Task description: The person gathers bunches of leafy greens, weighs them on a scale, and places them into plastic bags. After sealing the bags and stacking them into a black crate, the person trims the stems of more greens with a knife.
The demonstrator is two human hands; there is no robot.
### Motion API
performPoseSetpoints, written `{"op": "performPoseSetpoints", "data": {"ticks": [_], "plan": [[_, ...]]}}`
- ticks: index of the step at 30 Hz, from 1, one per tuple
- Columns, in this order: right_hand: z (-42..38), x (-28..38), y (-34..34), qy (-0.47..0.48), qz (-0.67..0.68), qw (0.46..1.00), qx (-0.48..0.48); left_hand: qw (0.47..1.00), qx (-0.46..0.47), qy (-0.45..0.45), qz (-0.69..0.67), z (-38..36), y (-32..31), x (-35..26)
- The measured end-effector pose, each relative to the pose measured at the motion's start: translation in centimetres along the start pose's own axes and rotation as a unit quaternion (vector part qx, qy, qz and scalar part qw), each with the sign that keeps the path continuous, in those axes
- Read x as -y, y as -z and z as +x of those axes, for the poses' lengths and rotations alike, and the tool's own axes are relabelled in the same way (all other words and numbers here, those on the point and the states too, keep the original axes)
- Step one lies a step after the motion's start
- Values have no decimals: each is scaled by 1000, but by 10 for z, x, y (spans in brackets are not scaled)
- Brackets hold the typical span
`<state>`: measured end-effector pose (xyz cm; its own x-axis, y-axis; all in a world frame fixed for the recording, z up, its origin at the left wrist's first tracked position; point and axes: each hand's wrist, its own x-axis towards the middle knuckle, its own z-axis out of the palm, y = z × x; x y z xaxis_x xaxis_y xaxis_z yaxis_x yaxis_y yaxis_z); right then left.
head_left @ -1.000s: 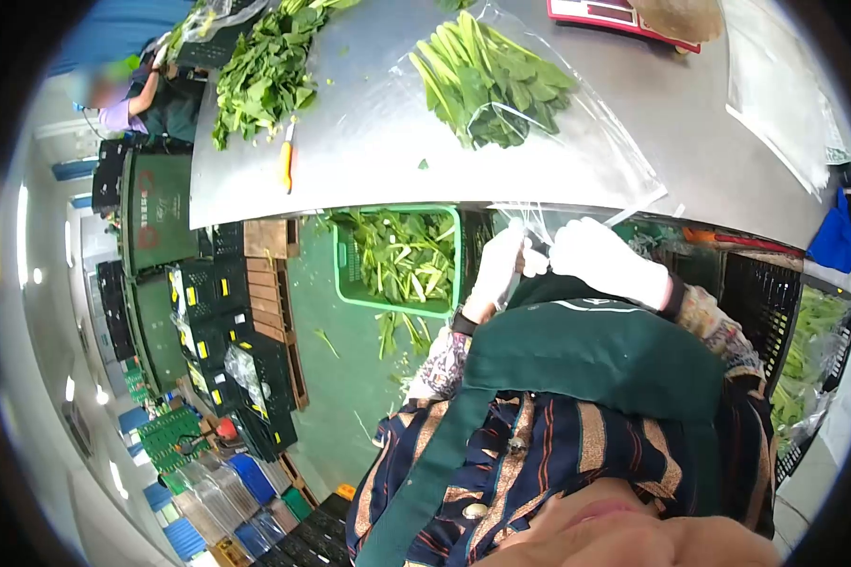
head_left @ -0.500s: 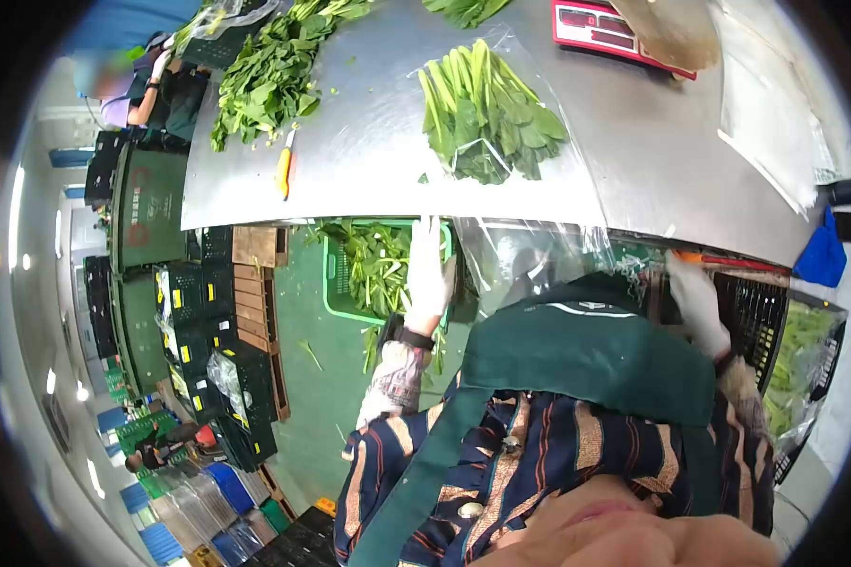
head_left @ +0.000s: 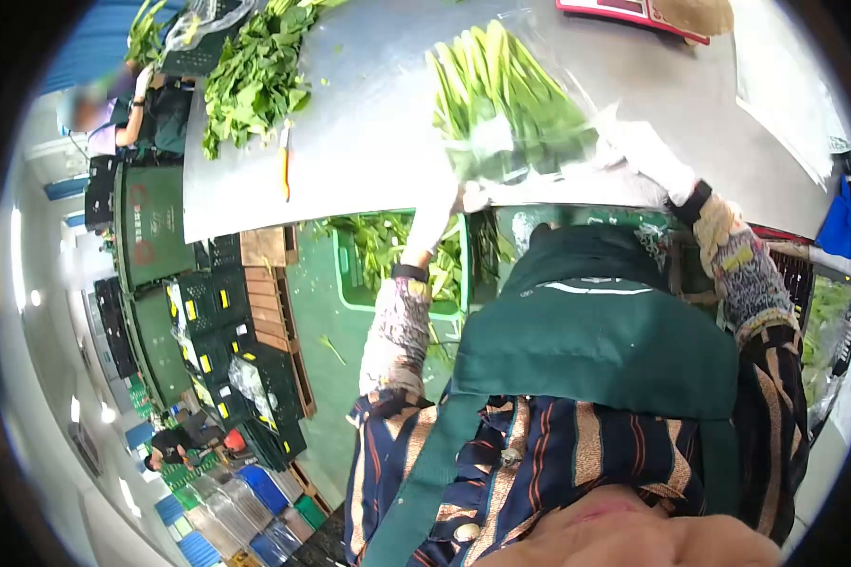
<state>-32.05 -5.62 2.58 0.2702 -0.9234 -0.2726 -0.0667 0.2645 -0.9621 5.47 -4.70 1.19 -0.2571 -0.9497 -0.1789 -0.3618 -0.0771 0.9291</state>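
A bunch of leafy green vegetables (head_left: pixel 496 80) lies on the metal table, pale stalks pointing away from me and leaves toward me. A clear plastic bag (head_left: pixel 511 156) covers the leaves, with glare on its surface. My right hand (head_left: pixel 651 159), in a white glove, pinches the bag's edge at the right of the bunch. At the bag's lower left corner, by the table's front edge, my gloved left hand (head_left: pixel 437 210) is closed on the plastic. Its fingers partly blend into the bright tabletop.
More greens (head_left: pixel 255 80) are heaped on the table's left, near a yellow-handled knife (head_left: pixel 285 163). A red scale (head_left: pixel 633 13) stands at the back right. Below the edge sits a green basket (head_left: pixel 352 274) of greens. A co-worker (head_left: pixel 128 118) stands far left beside stacked black crates (head_left: pixel 203 312).
The plastic that hung over the table edge is now up over the leaves. My right hand has risen from below the table to the bag; my left has moved to its corner.
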Motion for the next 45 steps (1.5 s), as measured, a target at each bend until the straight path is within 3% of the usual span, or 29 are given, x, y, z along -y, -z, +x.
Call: {"op": "performPoseSetpoints", "data": {"ticks": [2,3,5,6,8,9,12,13,14,15,16,17,18,19,21,22,24,25,28,30,31,32,33,34,35,36,37,40,45], "plan": [[2,-17,5,200,0,975,98,990,30,50,-130,-6,0,4],[-1,-18,-1,198,5,976,86,982,20,85,-165,-15,-6,-12],[-13,-17,-16,-38,330,941,57,972,-8,147,-183,-28,-12,-22],[-12,-21,-18,-33,341,939,37,982,-51,132,-128,-30,-8,19],[-4,-28,-14,218,42,974,53,969,-150,140,-135,-38,-8,16],[-5,-33,-13,329,-177,927,16,959,-252,111,-69,-37,-16,-4],[1,-35,-6,345,-86,932,69,870,-398,-133,260,-27,-27,-40],[-2,-25,-10,343,-88,933,62,881,-340,-198,261,-20,-29,-57],[-5,-13,-14,80,-48,996,17,886,-283,-261,260,-10,-31,-69],[-8,-3,-15,-187,-4,982,-30,892,-187,-231,341,2,-33,-69],[-11,-6,-15,-186,-7,982,-35,859,-175,-231,421,12,-42,-70],[-11,-13,-14,-45,-229,968,-87,855,-118,-223,452,29,-45,-54],[-11,-12,-13,101,-436,884,-135,846,-62,-217,482,44,-44,-33],[-6,21,-33,-88,-464,841,-262,880,-12,-172,442,48,-45,-26],[3,45,-61,61,-439,824,-353,875,-25,-186,447,49,-48,-18],[10,46,-71,184,-438,799,-369,874,-30,-183,448,47,-49,-16],[29,34,-87,198,-598,733,-256,878,-31,-186,440,47,-51,-10],[38,6,-76,82,-557,801,-202,881,-37,-190,432,47,-51,-11],[40,-14,-58,55,-422,857,-290,878,-23,-211,428,50,-49,-9],[15,-6,-47,16,-350,840,-414,901,-2,-159,403,42,-37,-14],[0,6,-48,-25,-335,840,-427,955,6,-185,231,48,-33,8],[-10,12,-45,-139,-258,905,-309,980,-39,-187,48,42,-35,11],[-26,49,-52,-228,-130,952,-156,979,-48,-177,90,40,-26,3],[-18,12,-46,-186,91,978,13,975,-116,-149,117,35,-23,8],[-30,25,-61,-30,274,959,67,988,-137,-61,-22,26,-22,-2],[-38,63,-75,60,222,973,37,973,-167,-158,26,38,-16,28],[-27,66,-80,188,236,950,73,969,-110,-214,-47,22,-40,-21],[-23,134,-80,165,430,887,34,944,25,-313,-103,-2,-77,-95],[-143,186,-58,257,434,862,-60,880,256,-398,35,30,-168,-111]]}}
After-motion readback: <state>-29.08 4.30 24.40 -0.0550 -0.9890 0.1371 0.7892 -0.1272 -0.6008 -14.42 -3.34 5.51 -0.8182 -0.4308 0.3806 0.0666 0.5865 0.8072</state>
